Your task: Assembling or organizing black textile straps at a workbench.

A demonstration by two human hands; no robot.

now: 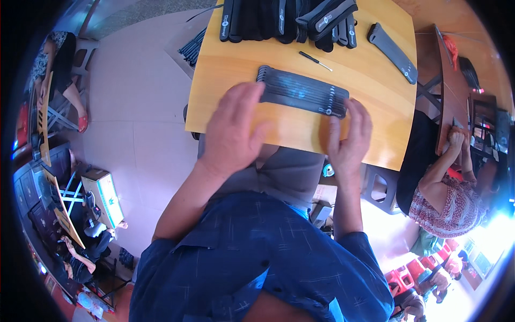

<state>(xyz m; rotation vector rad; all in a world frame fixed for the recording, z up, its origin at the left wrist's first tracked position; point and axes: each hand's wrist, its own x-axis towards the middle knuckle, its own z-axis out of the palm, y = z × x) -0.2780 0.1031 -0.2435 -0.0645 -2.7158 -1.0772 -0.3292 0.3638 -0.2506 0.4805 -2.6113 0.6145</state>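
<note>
A neat row of dark grey flat strips (pixel 300 92) with rounded ends lies slightly overlapped on the wooden table in front of me. At the row's left end is my left hand (pixel 233 126), its thumb apart from the outstretched fingers, which come up to the strip ends. My right hand (pixel 351 134) is at the other end, thumb by the near corner and fingers curved along the right side, spread apart. Whether the fingertips press on the strips I cannot tell. Beyond the row lies a small screwdriver (pixel 315 60) with a dark handle.
Piles of black and grey strips (pixel 284 21) cover the table's (pixel 225 96) far edge. Another grey bundle (pixel 392 52) lies at the far right. A person (pixel 448 198) works at a brown table on the right; other people sit to the left. A cardboard box (pixel 102 196) stands on the floor.
</note>
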